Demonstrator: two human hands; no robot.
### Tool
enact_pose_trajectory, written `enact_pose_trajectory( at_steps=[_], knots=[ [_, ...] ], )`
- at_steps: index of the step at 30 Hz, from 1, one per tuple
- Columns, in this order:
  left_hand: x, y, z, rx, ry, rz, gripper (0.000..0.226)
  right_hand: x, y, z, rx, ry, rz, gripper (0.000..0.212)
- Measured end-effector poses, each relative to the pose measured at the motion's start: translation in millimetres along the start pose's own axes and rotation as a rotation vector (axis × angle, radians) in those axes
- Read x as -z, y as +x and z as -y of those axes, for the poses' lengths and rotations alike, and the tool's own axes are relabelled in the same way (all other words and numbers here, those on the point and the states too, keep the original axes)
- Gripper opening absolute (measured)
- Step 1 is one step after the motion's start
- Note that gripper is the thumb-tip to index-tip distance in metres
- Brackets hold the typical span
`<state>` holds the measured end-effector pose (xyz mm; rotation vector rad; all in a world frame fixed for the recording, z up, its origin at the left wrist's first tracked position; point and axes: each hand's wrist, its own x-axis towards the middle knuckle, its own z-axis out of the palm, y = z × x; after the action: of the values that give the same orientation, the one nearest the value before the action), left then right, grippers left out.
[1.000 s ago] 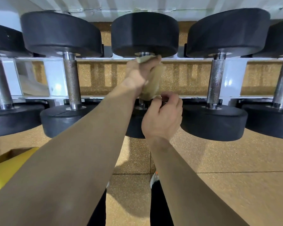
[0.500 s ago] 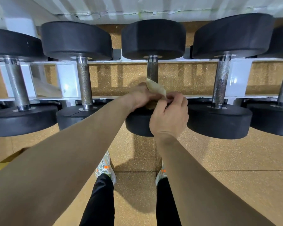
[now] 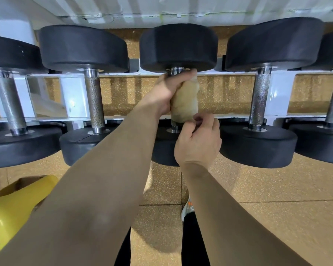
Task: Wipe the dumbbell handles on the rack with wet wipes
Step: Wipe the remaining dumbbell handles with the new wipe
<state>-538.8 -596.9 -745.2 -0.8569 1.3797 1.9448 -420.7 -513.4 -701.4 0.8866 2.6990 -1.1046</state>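
Black dumbbells with steel handles lie side by side across a white rack [image 3: 71,93]. The middle dumbbell [image 3: 178,47] has a tan wet wipe [image 3: 185,100] wrapped round its handle. My left hand [image 3: 167,93] grips the wipe and the handle near the far weight. My right hand [image 3: 198,141] pinches the wipe's lower edge close to the near weight. Most of that handle is hidden by the wipe and my hands.
Neighbouring dumbbells show bare knurled handles, one to the left [image 3: 94,104] and one to the right [image 3: 259,100]. A yellow container [image 3: 17,204] sits at the lower left. Speckled tan floor [image 3: 267,185] lies below, with my legs and a shoe [image 3: 187,208].
My left hand slid down the handle toward the near weight and is now back up near the far weight, the wipe wrapped round the handle. My right hand stayed at the wipe's lower edge.
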Motion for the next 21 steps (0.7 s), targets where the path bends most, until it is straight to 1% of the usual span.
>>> enact_pose_trajectory(
  at_steps=[2,4,7,9,11,13,14,16,18,19,21],
  knots=[
    [4,-6,1,0.102,-0.02,0.119,0.029,0,1,0,0.004,-0.003,0.003,0.045],
    [9,-14,5,0.178,-0.007,0.176,0.027,0,1,1,0.003,-0.007,0.007,0.046],
    [20,-27,15,0.225,0.257,0.263,0.016,1,1,2,0.005,-0.018,0.015,0.047],
    [24,-32,19,0.229,0.33,0.303,0.015,1,1,2,-0.005,-0.019,0.019,0.047],
    [22,-32,21,0.193,0.38,0.233,0.019,0,0,2,-0.009,-0.015,0.019,0.048],
    [13,-32,27,0.115,0.401,0.065,0.024,0,0,3,-0.016,-0.011,0.018,0.047],
    [6,-31,31,0.095,0.368,-0.035,0.022,0,0,3,-0.017,-0.01,0.016,0.045],
    [-12,-30,32,0.105,0.324,-0.232,0.021,0,1,3,-0.023,-0.003,0.02,0.042],
    [-25,-24,23,0.06,0.379,-0.388,0.034,0,0,3,-0.025,0.003,0.026,0.041],
    [-30,-19,15,0.009,0.365,-0.422,0.036,0,0,3,-0.02,0.002,0.023,0.043],
    [-34,-13,-2,-0.096,0.256,-0.431,0.031,0,0,3,-0.008,0.0,0.015,0.046]
  ],
)
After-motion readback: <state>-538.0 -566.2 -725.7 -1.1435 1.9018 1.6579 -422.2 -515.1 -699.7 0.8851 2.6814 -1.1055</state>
